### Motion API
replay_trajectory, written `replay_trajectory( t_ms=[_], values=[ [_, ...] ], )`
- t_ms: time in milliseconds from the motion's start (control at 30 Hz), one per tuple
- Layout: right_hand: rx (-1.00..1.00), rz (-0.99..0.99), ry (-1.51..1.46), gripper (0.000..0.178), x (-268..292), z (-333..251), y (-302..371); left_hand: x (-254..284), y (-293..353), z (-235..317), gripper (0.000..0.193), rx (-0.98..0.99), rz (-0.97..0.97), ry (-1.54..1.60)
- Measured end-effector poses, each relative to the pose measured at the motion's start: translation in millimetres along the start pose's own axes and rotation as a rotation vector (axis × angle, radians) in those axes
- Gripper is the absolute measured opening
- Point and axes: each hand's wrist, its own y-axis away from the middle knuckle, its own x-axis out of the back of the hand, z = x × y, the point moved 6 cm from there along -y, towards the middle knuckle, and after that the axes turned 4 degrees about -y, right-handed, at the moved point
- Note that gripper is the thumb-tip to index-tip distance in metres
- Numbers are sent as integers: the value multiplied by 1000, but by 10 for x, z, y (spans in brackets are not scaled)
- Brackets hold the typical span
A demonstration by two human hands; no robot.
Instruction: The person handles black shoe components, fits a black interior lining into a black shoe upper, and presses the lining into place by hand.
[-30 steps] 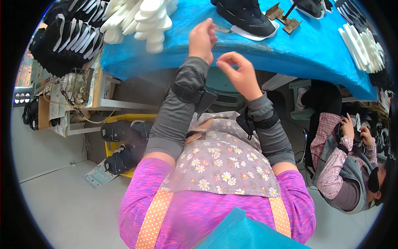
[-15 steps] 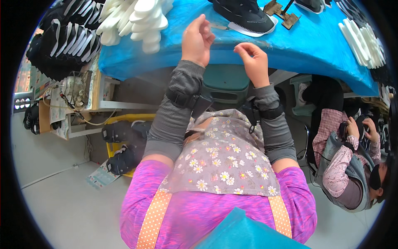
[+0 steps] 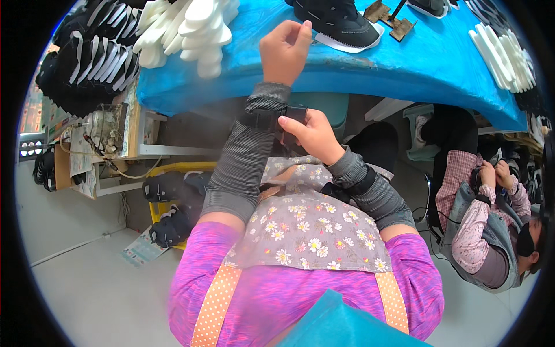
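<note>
Black boxy gadget [image 3: 296, 112] strapped at the left wrist, and the right hand [image 3: 312, 134] has it pinched between thumb and fingers. Left hand [image 3: 284, 53] is loosely curled over the near table edge; can't tell if anything's tucked inside. Table's covered in wrinkly blue plastic sheeting [image 3: 393, 75], with a black shoe [image 3: 338, 26] and stacked white sole pieces [image 3: 199, 32] on top. Green stool [image 3: 338, 107] underneath. Further out, yellow crate [image 3: 184, 166] with black footwear on pale grey floor [image 3: 98, 283], plus a co-worker [image 3: 483, 243] off to the right.
</note>
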Motion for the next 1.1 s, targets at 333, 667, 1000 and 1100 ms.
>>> replay_trajectory(
  t_ms=[333,667,1000,1100],
  values=[
    [-165,-230,296,40,66,228,-62,182,1,-326,26,487,49,514],
    [-217,178,418,36,1738,609,123,967,1501,-1360,44,614,-1600,-257],
    [-360,605,507,50,3006,2650,-332,3093,816,-1643,81,1079,-1576,-1007],
    [-380,518,678,68,2809,2736,-650,3589,590,-1566,71,1177,-1349,-851]
  ],
)
